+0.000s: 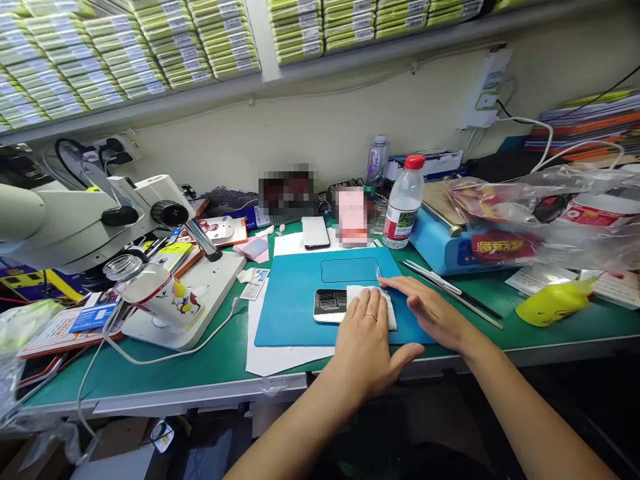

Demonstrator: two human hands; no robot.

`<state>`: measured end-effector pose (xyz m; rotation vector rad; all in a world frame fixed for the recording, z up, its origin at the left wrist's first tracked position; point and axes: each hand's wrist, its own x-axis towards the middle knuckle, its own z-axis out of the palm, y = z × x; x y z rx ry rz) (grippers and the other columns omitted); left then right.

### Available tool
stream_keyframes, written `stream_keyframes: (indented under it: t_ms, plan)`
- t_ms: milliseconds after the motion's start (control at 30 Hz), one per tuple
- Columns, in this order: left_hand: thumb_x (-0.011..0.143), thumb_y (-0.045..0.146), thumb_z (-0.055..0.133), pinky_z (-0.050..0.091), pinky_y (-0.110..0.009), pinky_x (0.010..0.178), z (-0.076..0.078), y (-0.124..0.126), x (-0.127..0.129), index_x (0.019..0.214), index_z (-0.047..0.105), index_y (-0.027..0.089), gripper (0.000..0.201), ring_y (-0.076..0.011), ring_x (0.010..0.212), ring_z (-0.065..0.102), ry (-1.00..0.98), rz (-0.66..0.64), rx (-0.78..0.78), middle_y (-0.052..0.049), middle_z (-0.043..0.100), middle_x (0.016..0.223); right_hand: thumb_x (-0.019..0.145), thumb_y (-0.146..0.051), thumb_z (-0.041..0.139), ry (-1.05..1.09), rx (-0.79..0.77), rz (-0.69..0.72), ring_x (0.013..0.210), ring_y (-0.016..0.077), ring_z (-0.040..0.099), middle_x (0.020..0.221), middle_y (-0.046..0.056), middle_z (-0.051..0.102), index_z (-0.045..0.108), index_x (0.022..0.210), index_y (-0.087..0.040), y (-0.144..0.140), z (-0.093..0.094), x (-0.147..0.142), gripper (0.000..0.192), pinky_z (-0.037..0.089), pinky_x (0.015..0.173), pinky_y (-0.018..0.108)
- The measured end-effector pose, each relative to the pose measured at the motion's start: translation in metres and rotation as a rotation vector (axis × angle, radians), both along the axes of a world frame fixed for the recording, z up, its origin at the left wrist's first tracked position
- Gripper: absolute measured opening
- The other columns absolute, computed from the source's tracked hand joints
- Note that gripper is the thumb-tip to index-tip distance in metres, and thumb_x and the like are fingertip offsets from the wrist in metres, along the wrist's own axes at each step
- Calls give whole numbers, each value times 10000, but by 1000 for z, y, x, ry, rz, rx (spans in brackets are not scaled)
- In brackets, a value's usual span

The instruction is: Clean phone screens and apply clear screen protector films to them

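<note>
On a blue work mat lies a smartphone with its dark glass facing up and a white edge. A white wipe covers its right part. My left hand rests flat on the wipe, fingers extended over it and thumb apart; a ring shows on one finger. To the right, my right hand has its fingers stretched toward the wipe's far right corner, near the mat's right side. Something small and clear may be at its fingertips, too small to make out. Above the phone, the mat bears a dark phone-shaped outline.
At left stands a microscope with a glass jar on its base. Behind the mat are a white phone-like slab and a red-capped bottle. Tweezer-like tools and a yellow squeeze bottle lie right. Stacked packs fill the shelf.
</note>
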<state>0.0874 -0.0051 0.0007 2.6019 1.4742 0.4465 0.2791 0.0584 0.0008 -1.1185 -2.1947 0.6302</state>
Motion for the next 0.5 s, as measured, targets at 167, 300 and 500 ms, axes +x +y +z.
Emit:
stream_keyframes:
  t_ms: [167, 300, 500]
  plan:
    - [1007, 685, 253, 291, -460, 1232, -6, -9, -21, 1561, 311, 56, 840, -297, 1524, 244, 5, -8, 6, -155, 272, 1635, 862, -834, 174, -28, 23, 6, 1281, 375, 579, 1350, 144, 668, 664, 1330, -234, 2, -4, 1, 905, 408, 1109, 606]
    - [1022, 649, 299, 318, -459, 1219, -8, -14, -63, 1549, 335, 74, 781, -285, 1514, 275, 27, 27, 31, -146, 299, 1626, 888, -810, 187, -38, 27, -10, 1288, 371, 574, 1358, 144, 662, 653, 1336, -230, 0, -2, 0, 868, 410, 1108, 607]
    - [1038, 326, 500, 302, -494, 1216, 9, -12, -109, 1342, 562, 150, 357, -250, 1363, 523, 120, -78, 89, -113, 582, 1448, 923, -665, 485, -131, 0, -58, 1228, 343, 624, 1370, 118, 650, 430, 1515, -280, 15, 19, -15, 708, 517, 1013, 547]
